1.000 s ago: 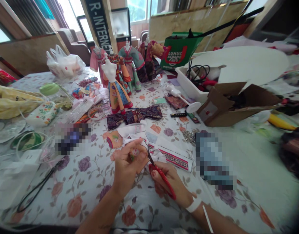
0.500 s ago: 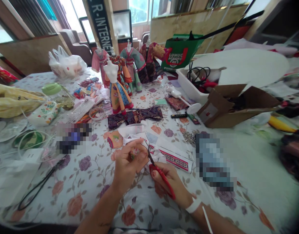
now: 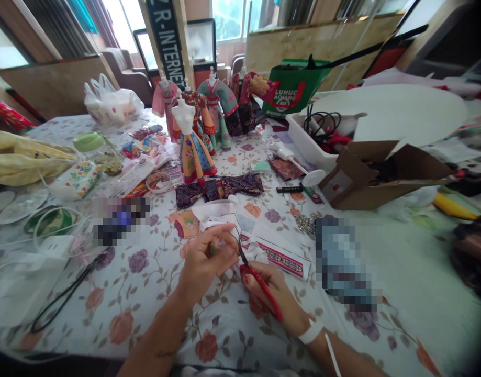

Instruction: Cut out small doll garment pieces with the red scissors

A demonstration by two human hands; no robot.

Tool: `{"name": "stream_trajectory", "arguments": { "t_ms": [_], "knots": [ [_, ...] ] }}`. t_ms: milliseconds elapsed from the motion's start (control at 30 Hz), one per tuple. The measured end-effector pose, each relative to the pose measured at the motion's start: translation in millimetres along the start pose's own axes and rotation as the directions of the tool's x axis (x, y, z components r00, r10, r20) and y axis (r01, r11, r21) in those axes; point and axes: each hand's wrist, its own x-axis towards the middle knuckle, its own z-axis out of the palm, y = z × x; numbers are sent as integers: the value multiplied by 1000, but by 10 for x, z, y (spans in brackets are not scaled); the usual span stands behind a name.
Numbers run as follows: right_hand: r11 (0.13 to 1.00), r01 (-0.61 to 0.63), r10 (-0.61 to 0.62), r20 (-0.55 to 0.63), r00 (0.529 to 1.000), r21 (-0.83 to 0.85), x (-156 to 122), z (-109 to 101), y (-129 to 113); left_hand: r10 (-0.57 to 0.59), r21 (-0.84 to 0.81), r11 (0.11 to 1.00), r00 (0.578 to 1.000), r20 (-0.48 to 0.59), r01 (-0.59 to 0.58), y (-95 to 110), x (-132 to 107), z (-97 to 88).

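Observation:
My left hand [image 3: 197, 267] pinches a small orange piece of patterned fabric [image 3: 226, 266] between thumb and fingers, which partly cover it. Red-handled scissors [image 3: 268, 294] are in my right hand [image 3: 285, 298], their dark blades pointing up and away beside the fabric's right edge. Whether the blades touch the cloth I cannot tell. Just beyond my hands lie another orange fabric piece [image 3: 188, 223] with a red border and a white strip with a red-and-black patterned band [image 3: 285, 262]. Farther off, a white mannequin [image 3: 184, 118] wears an orange and blue skirt [image 3: 193, 157].
Dark patterned cloth [image 3: 240, 185] lies before several dressed mannequins. At right stand a cardboard box [image 3: 352, 180], a white bin [image 3: 314, 144] and a green bag [image 3: 299, 84]. A lidded jar [image 3: 89, 141], cables and a black strap loop [image 3: 63, 298] are at left.
The camera view has shifted slightly, so the background sits a little farther right and lower. Both hands, the fabric and the scissors keep nearly the same pose.

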Motion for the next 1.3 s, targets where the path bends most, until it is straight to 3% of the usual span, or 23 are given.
{"name": "stream_trajectory", "arguments": {
  "t_ms": [767,1300],
  "knots": [
    [1000,-12,12,-15,1000,18,-15,6,4,-27,-108,994,998,54,32,16,14,-2],
    [1000,-6,6,-3,1000,-7,-17,15,20,-97,-10,995,994,50,98,78,-11,-74]
  ]
}}
